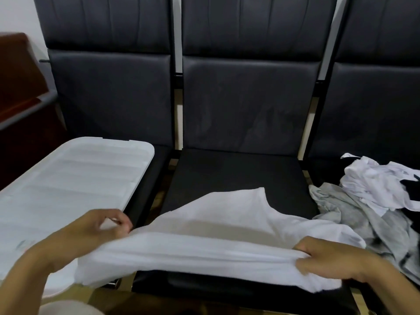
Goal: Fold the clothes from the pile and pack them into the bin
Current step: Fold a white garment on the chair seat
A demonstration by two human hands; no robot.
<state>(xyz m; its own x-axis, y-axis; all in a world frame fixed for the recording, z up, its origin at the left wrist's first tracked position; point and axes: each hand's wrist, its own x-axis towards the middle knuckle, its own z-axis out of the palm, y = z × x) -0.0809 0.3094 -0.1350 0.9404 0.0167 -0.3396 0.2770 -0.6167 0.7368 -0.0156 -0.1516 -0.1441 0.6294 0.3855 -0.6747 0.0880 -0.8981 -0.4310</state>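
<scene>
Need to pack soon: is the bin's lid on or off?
On: the white lid lies flat over the bin, covering it.

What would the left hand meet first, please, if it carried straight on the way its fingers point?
Probably the white shirt: the left hand points right with its fingers at the shirt's edge. Whether they already pinch it is blurred.

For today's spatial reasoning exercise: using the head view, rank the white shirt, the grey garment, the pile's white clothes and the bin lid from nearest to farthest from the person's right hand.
1. White shirt: gripped by the right hand.
2. Grey garment: just right of it.
3. White clothes: farther back on the right seat.
4. Bin lid: far left.
</scene>
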